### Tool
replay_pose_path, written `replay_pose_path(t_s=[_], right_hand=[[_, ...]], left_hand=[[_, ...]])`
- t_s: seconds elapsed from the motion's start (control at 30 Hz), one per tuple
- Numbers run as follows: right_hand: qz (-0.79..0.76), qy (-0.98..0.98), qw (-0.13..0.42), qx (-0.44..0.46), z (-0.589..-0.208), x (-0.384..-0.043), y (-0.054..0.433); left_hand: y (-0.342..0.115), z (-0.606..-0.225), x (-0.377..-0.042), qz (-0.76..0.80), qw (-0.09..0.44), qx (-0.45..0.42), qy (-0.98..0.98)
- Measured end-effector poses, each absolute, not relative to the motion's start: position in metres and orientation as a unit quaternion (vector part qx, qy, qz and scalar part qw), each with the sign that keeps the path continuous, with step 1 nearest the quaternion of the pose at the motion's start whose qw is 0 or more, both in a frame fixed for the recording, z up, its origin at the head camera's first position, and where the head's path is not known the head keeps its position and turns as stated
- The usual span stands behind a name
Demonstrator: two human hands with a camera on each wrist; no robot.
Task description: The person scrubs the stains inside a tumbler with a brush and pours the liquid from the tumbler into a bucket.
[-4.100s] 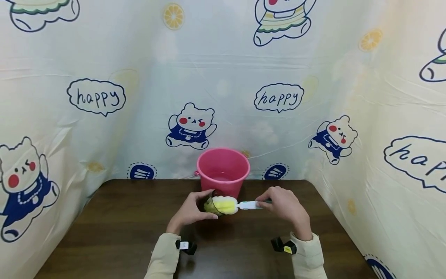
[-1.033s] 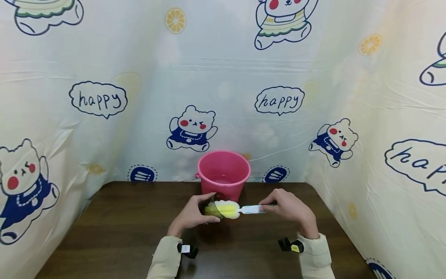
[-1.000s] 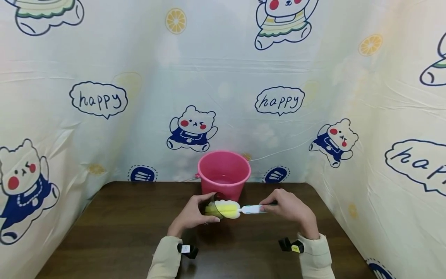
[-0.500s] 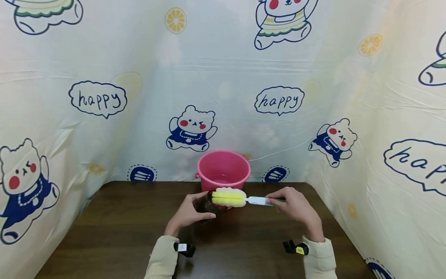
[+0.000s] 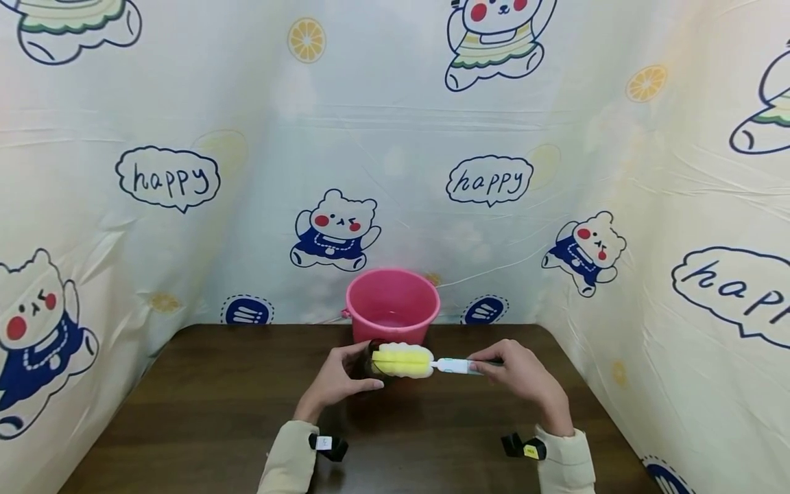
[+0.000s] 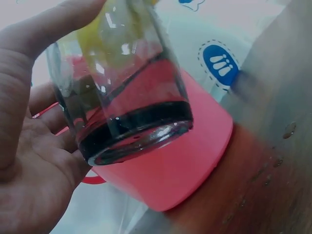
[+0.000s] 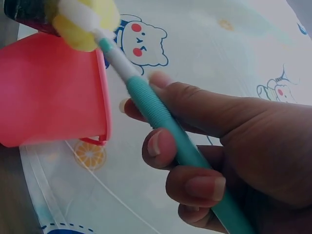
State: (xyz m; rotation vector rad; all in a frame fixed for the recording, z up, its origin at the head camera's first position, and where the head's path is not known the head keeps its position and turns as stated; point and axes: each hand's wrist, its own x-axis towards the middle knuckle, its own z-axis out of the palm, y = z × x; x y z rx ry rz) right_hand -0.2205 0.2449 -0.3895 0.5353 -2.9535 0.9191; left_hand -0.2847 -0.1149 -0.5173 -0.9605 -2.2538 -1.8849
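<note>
My left hand (image 5: pixel 336 379) grips a dark-tinted drinking glass (image 6: pixel 131 97), tilted on its side with its mouth toward the right. In the left wrist view its thick base and part of its clear wall show, with yellow sponge behind the glass. My right hand (image 5: pixel 517 370) holds a bottle brush (image 7: pixel 161 112) by its teal ribbed handle, thumb and fingers curled round it. The brush's yellow and white sponge head (image 5: pixel 404 361) is at the glass's mouth, its tip overlapping the rim and most of it outside. Both hands are above the table, in front of the pink bucket.
A pink bucket (image 5: pixel 364 329) stands at the back middle of the dark wooden table (image 5: pixel 204 412). Drops of water (image 6: pixel 290 129) lie on the table beside it. A printed curtain (image 5: pixel 407 137) hangs behind and along both sides.
The sponge head has moved rightward, partly out of the glass, as the right hand drew back. Half a second ago both hands were slightly higher; the left hand keeps its hold.
</note>
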Motion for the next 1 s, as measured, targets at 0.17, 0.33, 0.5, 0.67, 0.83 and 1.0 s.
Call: replay_pose_path(t_s=[0.17, 0.33, 0.5, 0.67, 0.83, 1.0], right_hand=[[0.302, -0.936, 0.006, 0.183, -0.389, -0.218, 0.251], [0.318, -0.928, 0.007, 0.193, -0.391, -0.215, 0.266], [0.344, -0.922, -0.005, 0.178, -0.4, -0.212, 0.29], [0.375, -0.915, -0.009, 0.149, -0.411, -0.211, 0.318], [0.387, -0.916, -0.005, 0.106, -0.427, -0.218, 0.34], [0.346, -0.937, 0.013, 0.04, -0.45, -0.236, 0.344]], left_hand=[[-0.112, -0.518, -0.285, -0.618, 0.022, -0.321, -0.717], [-0.108, -0.517, -0.283, -0.628, 0.021, -0.324, -0.707], [-0.107, -0.518, -0.283, -0.629, 0.014, -0.325, -0.706], [-0.109, -0.519, -0.284, -0.634, 0.015, -0.34, -0.694], [-0.111, -0.519, -0.284, -0.636, 0.022, -0.339, -0.693], [-0.112, -0.518, -0.286, -0.633, 0.011, -0.344, -0.693]])
